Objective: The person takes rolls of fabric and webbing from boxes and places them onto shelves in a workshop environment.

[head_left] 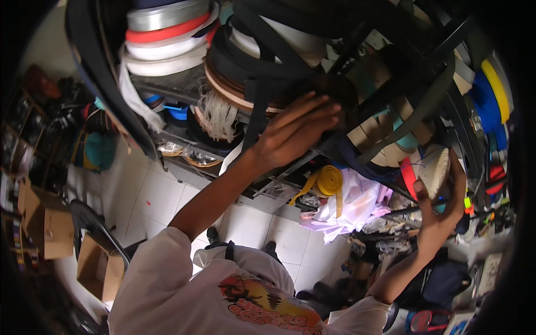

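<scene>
My left hand (pixel 287 134) reaches over the shelf with its fingers stretched out, against dark rolls of webbing; no object shows in its grasp. A black strap (pixel 258 109) hangs beside its wrist. At the right, my right hand (pixel 438 215) has its thumb and fingers around a cream woven webbing roll (pixel 438 169). A red band (pixel 409 177) lies along the left side of that roll. Cardboard-coloured rolls (pixel 365 134) sit on the shelf between my two hands.
White, red and grey webbing rolls (pixel 166 42) are stacked at the upper left. A yellow roll (pixel 328 181) and a pale plastic bag (pixel 357 204) are lower down. Blue and yellow rolls (pixel 491 95) stand far right. Cardboard boxes (pixel 100 268) and a black chair (pixel 92 220) are at left.
</scene>
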`<state>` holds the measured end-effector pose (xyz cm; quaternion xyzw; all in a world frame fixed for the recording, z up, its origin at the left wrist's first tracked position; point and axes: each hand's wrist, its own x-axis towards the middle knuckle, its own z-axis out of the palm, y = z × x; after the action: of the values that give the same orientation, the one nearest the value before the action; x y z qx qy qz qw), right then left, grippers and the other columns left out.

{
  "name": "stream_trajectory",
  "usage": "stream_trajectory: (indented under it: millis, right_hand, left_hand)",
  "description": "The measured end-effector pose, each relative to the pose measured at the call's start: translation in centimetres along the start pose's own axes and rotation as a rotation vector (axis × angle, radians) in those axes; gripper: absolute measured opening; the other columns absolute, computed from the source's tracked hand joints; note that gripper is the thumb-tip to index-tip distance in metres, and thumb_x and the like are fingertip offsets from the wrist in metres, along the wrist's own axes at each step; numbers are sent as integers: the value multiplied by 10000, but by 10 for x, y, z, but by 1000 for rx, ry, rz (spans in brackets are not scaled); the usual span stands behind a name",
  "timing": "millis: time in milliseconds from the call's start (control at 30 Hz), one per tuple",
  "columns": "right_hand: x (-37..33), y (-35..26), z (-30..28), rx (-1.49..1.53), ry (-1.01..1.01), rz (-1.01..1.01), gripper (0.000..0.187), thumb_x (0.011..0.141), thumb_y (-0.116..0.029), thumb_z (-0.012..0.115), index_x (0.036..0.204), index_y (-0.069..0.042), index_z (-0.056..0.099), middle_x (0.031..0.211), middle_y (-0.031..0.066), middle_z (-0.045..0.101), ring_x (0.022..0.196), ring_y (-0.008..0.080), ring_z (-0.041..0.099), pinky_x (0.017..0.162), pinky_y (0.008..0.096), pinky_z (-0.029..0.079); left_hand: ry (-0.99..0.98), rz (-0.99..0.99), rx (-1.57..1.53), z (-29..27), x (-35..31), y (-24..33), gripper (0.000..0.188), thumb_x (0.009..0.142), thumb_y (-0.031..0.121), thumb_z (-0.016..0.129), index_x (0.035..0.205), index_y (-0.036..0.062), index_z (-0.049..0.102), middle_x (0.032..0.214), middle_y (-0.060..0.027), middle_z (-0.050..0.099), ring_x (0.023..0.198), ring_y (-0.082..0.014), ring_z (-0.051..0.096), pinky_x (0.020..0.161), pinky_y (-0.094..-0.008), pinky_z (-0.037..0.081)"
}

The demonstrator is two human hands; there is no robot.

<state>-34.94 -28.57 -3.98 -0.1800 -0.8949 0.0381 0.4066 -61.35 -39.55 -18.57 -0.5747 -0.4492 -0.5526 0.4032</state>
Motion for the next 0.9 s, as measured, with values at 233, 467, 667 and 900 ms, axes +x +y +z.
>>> stream_trajectory:
  millis: [233,467,667,900]
  right_hand:
    - [-12,-49,5,-57,58,34,738,650,-224,857,1286,13,566,1218,139,597,1130,269,565,991,380,410]
    - [7,-75,33,-70,50,-152,704,619,-149,832,1263,-11,585,1227,160,599,1114,314,589,958,399,450]
    - [50,-98,82,-68,-35,-250,685,648,-90,771,1301,-90,564,1274,172,545,1125,384,576,929,431,488]
    - [96,-87,135,-317,-143,-342,629,653,-117,732,1222,63,535,1207,271,535,1092,403,571,906,441,494]
  left_hand:
    - [121,-281,-283,20,10,-7,361,737,-69,740,1082,-8,655,1189,-160,666,1130,-311,636,988,-399,498]
    - [257,-525,-277,58,16,-13,380,739,-30,765,1101,24,661,1171,-144,672,1074,-282,660,922,-348,521]
    - [165,-418,-245,64,6,-11,536,753,-52,717,1255,-2,536,1252,-199,578,1133,-373,585,943,-413,503]
    - [88,-476,-179,69,-16,-9,507,769,-115,629,1254,-87,487,1175,-264,577,992,-434,610,820,-413,527]
